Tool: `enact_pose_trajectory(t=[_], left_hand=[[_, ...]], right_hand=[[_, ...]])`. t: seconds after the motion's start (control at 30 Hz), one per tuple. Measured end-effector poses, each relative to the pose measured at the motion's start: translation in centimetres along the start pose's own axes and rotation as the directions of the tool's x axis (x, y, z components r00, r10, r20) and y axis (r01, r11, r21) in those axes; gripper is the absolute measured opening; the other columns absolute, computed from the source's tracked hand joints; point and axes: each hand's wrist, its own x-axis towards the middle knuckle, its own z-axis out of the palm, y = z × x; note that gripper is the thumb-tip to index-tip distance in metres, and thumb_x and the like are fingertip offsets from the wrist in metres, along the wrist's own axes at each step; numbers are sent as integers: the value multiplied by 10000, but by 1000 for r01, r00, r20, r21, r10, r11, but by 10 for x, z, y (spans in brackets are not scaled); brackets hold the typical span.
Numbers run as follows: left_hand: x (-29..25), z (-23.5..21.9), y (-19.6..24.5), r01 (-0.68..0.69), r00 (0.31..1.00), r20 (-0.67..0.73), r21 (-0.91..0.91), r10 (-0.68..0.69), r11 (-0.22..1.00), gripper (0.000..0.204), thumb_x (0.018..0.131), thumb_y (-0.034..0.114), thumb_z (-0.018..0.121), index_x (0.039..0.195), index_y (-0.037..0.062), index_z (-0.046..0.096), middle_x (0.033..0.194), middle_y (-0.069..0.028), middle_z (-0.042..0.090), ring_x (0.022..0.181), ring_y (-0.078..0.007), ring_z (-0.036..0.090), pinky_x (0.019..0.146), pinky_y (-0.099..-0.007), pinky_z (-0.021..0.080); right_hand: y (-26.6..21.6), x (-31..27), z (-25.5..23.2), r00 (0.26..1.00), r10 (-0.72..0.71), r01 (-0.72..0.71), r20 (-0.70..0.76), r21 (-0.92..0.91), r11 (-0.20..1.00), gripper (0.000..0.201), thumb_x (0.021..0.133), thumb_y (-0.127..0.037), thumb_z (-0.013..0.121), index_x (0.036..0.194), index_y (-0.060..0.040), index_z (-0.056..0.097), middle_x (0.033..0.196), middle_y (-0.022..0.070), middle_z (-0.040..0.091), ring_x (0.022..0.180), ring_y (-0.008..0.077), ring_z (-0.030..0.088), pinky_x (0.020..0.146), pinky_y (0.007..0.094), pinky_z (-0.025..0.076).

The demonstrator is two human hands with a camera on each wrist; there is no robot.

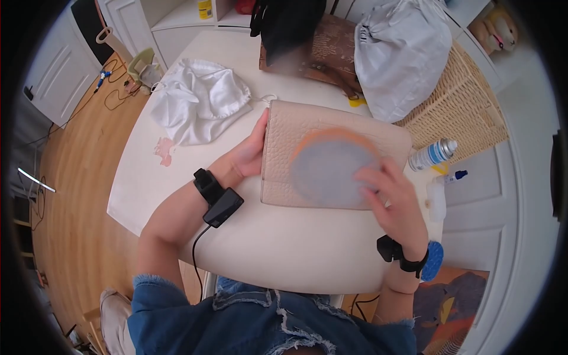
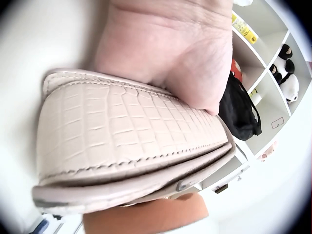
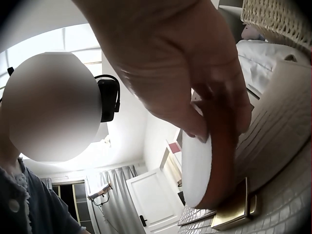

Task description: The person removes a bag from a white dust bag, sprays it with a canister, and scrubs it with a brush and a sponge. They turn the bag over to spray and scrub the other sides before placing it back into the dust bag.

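Frayed blue denim (image 1: 266, 322) fills the near edge of the head view, just below the rim of the white tabletop (image 1: 284, 248). On that tabletop lies a beige crocodile-embossed clutch bag (image 1: 284, 148), flat and with its long side toward the person. The left hand (image 1: 248, 155) rests against the bag's left edge; in the left wrist view the palm and thumb base press on the embossed top face (image 2: 122, 131), but the fingers lie out of sight, so I cannot tell how they are set. The right hand (image 1: 393, 198) holds a round pad (image 1: 331, 165) with an orange foam layer, blurred in the head view and lying on the bag's top face, right of its middle. In the right wrist view the fingers (image 3: 214, 97) are curled and clamped round the pad's edge (image 3: 209, 165), whose white face and orange rim stand beside a gold metal clasp (image 3: 234, 212) on the bag. Each wrist wears a black strap with a camera unit (image 1: 222, 204).

To the left of the bag a white drawstring dust bag (image 1: 198, 100) lies crumpled on the tabletop. Behind the bag stand a brown patterned box (image 1: 331, 50) and a filled white cloth bag (image 1: 402, 56), the latter leaning against a wicker basket (image 1: 464, 100). Just right of the clutch bag lie a spray can (image 1: 432, 155) and a small white bottle (image 1: 438, 198). A wooden floor (image 1: 77, 177) with cables shows on the left.
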Motion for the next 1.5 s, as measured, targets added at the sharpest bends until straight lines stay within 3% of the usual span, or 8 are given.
enact_pose_trajectory(t=[0.17,0.37,0.63,0.9,1.17,1.27,1.4,1.5], left_hand=[[3,-9,-2,-4,1000,25,4,4,1000,762,947,661,229,1453,102,347,1459,-86,405,1300,-228,427,1089,-385,349],[3,-7,-3,-12,1000,23,-46,13,999,764,946,663,237,1454,102,346,1457,-84,407,1299,-224,427,1082,-386,353],[4,-6,-2,-34,999,-25,-4,34,999,760,943,666,245,1452,112,354,1457,-78,410,1288,-222,438,1076,-392,364],[4,-3,-2,-32,997,-74,50,36,998,751,945,663,238,1465,129,325,1470,-72,393,1295,-220,437,1068,-400,383],[5,-4,-3,-43,990,-134,77,53,996,750,946,662,226,1467,131,318,1469,-68,392,1290,-230,442,1059,-404,394],[3,-10,-4,-28,995,-92,61,34,998,760,942,667,231,1456,118,336,1458,-80,404,1286,-235,445,1051,-406,402],[2,-13,-5,-43,995,-85,91,51,995,773,933,679,247,1437,105,366,1429,-88,438,1268,-244,461,1038,-407,414],[3,-15,-4,-22,999,-44,15,23,1000,777,930,681,253,1436,102,367,1420,-88,448,1259,-248,469,1033,-406,420]], right_hand=[[0,-2,9,975,-85,89,206,-11,996,234,813,6,598,1035,-59,628,863,138,487,732,306,542,646,363,467],[7,-9,-33,997,50,-57,-60,-128,990,280,753,52,621,1004,-71,635,855,120,488,740,288,550,651,355,469],[16,-9,-22,966,-32,44,258,-40,998,283,749,80,589,990,-62,627,897,118,512,775,279,569,669,348,468],[33,-19,-62,992,51,-67,-114,-148,987,270,750,110,552,974,-33,606,956,115,546,861,289,552,732,341,453],[56,-18,-60,949,69,-74,309,5,997,211,760,82,555,930,-40,581,907,91,565,828,274,560,698,327,448],[54,-26,-73,982,172,-175,-75,-36,984,180,760,70,567,909,-32,576,881,97,572,781,247,567,680,323,447],[53,-29,-85,964,197,-213,-179,-79,974,170,763,71,574,902,-28,581,860,94,581,752,222,570,665,309,443],[63,-29,-80,970,201,-200,137,-18,980,165,769,75,570,899,-23,594,854,78,585,757,208,571,656,293,439]])
